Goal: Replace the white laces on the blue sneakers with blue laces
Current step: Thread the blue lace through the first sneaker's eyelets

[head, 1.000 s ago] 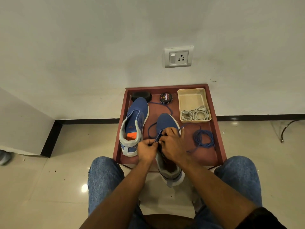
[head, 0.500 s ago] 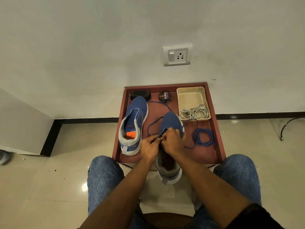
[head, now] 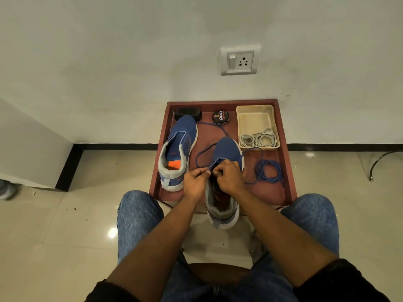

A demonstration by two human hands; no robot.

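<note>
Against wall, red tray (head: 290, 171); both hands, left hand (head: 194, 182) and right hand (head: 229, 176), pinching blue lace (head: 201, 154) over near sneaker (head: 226, 149), threading eyelets. Next: feed tip, pull snug.

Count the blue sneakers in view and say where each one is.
2. One blue sneaker lies on the left of the red tray, untouched. The other sneaker overhangs the tray's near edge, with both hands working on it.
</note>
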